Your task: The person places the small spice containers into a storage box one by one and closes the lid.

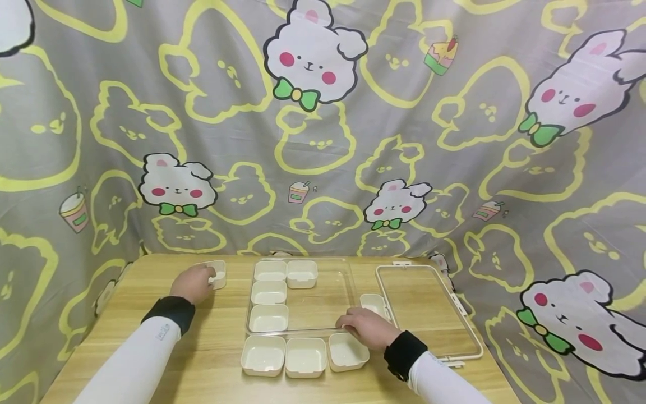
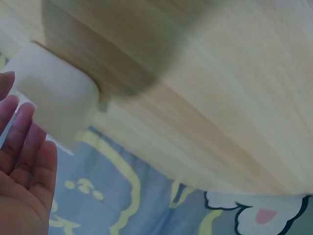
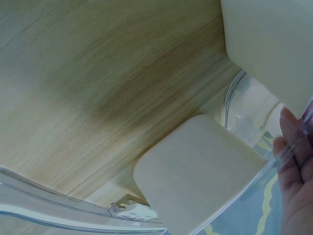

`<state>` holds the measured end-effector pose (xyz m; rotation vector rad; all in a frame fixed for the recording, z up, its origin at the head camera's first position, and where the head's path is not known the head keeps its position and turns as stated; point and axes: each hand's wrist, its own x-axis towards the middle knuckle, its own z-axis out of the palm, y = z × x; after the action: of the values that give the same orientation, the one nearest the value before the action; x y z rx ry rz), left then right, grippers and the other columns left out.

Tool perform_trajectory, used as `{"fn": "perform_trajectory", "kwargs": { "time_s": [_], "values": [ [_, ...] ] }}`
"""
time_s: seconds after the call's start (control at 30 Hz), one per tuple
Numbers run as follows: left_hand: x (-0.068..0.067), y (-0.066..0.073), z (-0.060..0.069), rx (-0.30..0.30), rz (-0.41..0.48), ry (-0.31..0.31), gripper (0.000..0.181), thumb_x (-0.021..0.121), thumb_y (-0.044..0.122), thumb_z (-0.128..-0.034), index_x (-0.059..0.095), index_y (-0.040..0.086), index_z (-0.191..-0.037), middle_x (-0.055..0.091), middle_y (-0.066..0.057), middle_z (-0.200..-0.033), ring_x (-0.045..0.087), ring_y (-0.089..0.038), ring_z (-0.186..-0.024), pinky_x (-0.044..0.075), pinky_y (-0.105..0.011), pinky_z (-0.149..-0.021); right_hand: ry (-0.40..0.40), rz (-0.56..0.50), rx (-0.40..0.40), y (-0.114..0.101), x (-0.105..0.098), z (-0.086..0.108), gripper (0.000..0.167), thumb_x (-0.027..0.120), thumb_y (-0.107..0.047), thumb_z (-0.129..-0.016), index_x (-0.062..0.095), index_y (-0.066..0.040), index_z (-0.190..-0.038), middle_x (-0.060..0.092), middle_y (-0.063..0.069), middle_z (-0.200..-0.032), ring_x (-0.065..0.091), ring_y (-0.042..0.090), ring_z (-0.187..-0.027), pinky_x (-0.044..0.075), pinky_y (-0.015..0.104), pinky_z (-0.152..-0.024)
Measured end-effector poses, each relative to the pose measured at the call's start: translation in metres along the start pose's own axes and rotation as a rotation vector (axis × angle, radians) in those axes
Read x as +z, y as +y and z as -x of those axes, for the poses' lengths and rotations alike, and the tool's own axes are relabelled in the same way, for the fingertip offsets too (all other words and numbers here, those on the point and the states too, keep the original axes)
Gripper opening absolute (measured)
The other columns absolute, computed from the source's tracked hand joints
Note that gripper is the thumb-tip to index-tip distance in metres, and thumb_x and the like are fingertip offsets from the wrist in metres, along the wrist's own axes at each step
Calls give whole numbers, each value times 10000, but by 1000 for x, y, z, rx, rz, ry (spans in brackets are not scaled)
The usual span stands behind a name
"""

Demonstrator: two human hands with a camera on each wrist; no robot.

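Cream cup [image 1: 219, 274], approx. 10 o'clock of clear tray [image 1: 323, 300], pinched by L hand [image 1: 193, 285]; R hand [image 1: 370, 328] at tray's 4 o'clock rim, can't tell grip; prob. cup-moving step; next needs level carry.

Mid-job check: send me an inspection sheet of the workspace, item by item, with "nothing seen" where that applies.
Surface: wood-grain table; no spill visible.
Job's things: clear tray with four cream containers inside; outside it, three front containers, one right container and one left container; white frame lying at right.
Clutter: nothing seen.
Hands: left hand at the left container, grip unclear; right hand at the tray's front edge, contact unclear.
Cables: nothing seen.
Surroundings: grey rabbit-print curtain behind and at both sides.
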<state>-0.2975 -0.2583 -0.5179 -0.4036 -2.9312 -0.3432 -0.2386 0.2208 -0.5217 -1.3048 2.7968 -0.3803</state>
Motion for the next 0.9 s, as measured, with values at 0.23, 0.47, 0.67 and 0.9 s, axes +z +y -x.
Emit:
{"fn": "perform_trajectory", "kwargs": {
  "time_s": [0.23, 0.47, 0.67, 0.9],
  "values": [
    [1, -2, 2, -18, 13, -49, 178, 742, -14, -807, 688, -39, -975, 679, -194, -906, 666, -374, -821, 549, -521, -726, 6, 7, -4, 0, 3, -1, 169, 623, -96, -983, 709, -190, -1094, 603, -95, -928, 590, 59, -883, 502, 244, -806],
    [9, -4, 1, 2, -28, -14, 141, 666, -81, -797, 640, 56, -812, 580, -55, -719, 512, -215, -631, 470, -432, -566, 16, 4, -11, -1, 3, 0, 170, 628, -90, -979, 707, -192, -1089, 597, -95, -920, 586, 57, -873, 498, 238, -801],
    [11, -4, 2, 12, -40, 4, 175, 631, -100, -817, 627, 74, -796, 562, -24, -693, 474, -189, -602, 458, -413, -537, 24, -3, -21, -3, 1, 0, 177, 634, -76, -971, 708, -183, -1092, 606, -86, -926, 592, 64, -876, 503, 242, -799],
    [12, -4, 1, 9, -19, -19, 185, 612, -98, -844, 590, 77, -787, 527, -13, -689, 456, -186, -598, 436, -389, -536, 31, 4, -11, -1, 2, 0, 172, 632, -84, -973, 710, -191, -1082, 599, -91, -909, 585, 60, -863, 497, 236, -790]
  ]
}}
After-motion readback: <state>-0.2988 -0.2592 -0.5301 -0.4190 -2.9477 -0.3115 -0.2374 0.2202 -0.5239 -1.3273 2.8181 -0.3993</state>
